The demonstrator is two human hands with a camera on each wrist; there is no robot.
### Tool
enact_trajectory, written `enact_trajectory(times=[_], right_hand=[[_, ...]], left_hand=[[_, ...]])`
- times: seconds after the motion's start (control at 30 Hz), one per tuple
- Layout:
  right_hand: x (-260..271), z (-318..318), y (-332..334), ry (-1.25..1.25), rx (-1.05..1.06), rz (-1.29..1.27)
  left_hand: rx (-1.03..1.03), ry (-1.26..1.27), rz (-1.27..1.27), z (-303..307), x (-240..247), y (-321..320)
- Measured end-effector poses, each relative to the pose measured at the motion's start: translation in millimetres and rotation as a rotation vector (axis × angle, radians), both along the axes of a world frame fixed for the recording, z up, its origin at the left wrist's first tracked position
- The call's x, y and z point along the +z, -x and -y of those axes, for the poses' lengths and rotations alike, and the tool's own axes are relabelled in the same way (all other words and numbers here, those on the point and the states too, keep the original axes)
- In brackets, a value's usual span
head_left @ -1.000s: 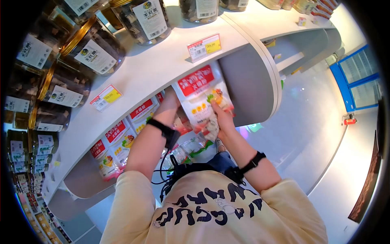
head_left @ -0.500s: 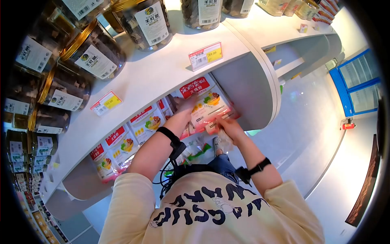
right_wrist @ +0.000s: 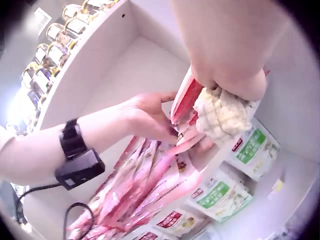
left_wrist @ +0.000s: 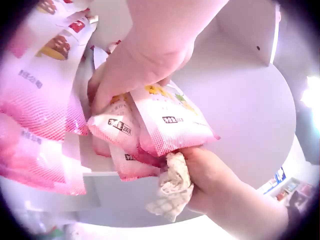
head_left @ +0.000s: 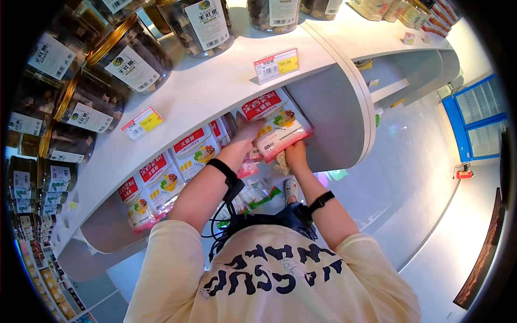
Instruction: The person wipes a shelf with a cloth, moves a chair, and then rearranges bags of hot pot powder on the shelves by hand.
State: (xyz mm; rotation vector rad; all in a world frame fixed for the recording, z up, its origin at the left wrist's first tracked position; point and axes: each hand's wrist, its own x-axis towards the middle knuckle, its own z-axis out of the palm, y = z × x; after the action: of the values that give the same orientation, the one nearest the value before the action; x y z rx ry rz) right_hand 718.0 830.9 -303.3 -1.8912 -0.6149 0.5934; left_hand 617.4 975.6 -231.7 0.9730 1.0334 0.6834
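Observation:
A white-and-red bag of hot-pot noodles (head_left: 283,126) lies at the right end of the lower shelf, over other bags of the same kind. My right hand (head_left: 295,156) grips its lower edge, a crumpled pale cloth (left_wrist: 172,187) bunched in the same hand. At the bag's left side is my left hand (head_left: 246,131). In the left wrist view its fingers curl over the edge of a neighbouring noodle bag (left_wrist: 116,125), right against the top bag. The right wrist view shows the left thumb and fingers (right_wrist: 150,117) spread around the bags' edges.
More noodle bags (head_left: 161,180) stand in a row to the left. The white counter (head_left: 210,91) overhangs them, carrying jars (head_left: 129,67) and price tags (head_left: 276,65). A grey curved wall (head_left: 336,118) bounds the shelf at right. Green-labelled packets (right_wrist: 225,200) sit lower down.
The top bag came down from a raised, tilted position onto the shelf bags. My right hand shifted from its front face to its lower edge; my left hand moved right, to its side.

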Motion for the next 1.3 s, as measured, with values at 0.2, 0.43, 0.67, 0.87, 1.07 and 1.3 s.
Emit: enact_trajectory(times=[0.2,0.43,0.67,0.87,1.07,1.3], right_hand=[[22.5,46.5,-14.4,0.232,0.226,-0.482],[13.7,29.2,-5.9,-0.135,0.126,-0.591],[55.7,36.0,1.8,-0.044,0.077,-0.941],[15.4,19.4,15.8,-0.242,-0.084,-0.557],[30.3,27.0,2.2,-0.133,0.059,-0.723],[52.3,53.3,38.4,0.194,0.479,-0.778]], left_hand=[[0.030,0.343,0.006,-26.5,-21.9,0.6],[0.024,0.219,-0.099,-35.0,-56.7,-22.2],[0.145,0.129,-0.400,-16.6,-47.8,-8.7],[-0.043,0.176,-0.183,-4.8,-28.4,2.2],[-0.260,0.193,-0.209,-22.4,-43.7,-5.7],[-0.162,-0.097,-0.215,19.2,118.2,154.4]])
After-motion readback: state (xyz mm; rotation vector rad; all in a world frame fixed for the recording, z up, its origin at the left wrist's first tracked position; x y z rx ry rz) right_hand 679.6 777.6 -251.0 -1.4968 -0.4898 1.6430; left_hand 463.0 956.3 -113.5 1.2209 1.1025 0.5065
